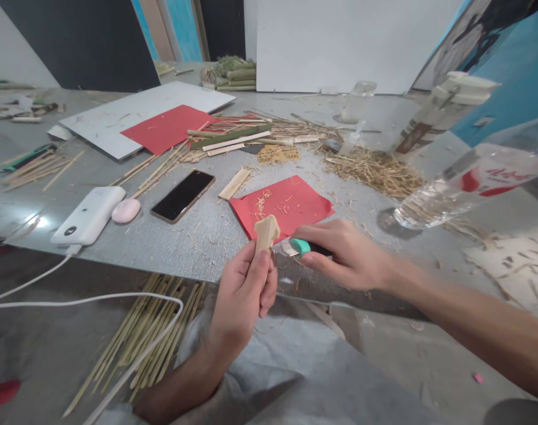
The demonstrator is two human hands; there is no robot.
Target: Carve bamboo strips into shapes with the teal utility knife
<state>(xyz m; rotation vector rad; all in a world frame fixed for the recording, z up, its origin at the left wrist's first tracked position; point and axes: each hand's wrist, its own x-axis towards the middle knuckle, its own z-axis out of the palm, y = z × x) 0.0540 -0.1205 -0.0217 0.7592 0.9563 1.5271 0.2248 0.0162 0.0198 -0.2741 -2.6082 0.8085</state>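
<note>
My left hand (pixel 246 289) is closed around the lower part of a pale carved piece of wood or bamboo (pixel 266 231), with its wider, notched end pointing up and away. In my right hand (pixel 346 257) is a utility knife (pixel 301 246) with a green and black handle, its blade pointing left beside the carved piece. Whether the blade touches the piece I cannot tell. Just beyond both hands lies a red sheet of paper (pixel 291 203) with curled shavings on it. A short flat bamboo strip (pixel 235 183) rests left of the sheet.
A phone (pixel 183 196), a pink round case (pixel 126 211) and a cabled white power bank (pixel 89 215) lie to the left. On the right stand a clear bottle (pixel 468 183) and a heap of shavings (pixel 379 171). Bamboo strips (pixel 233 139) cover the back. The table edge runs below my hands.
</note>
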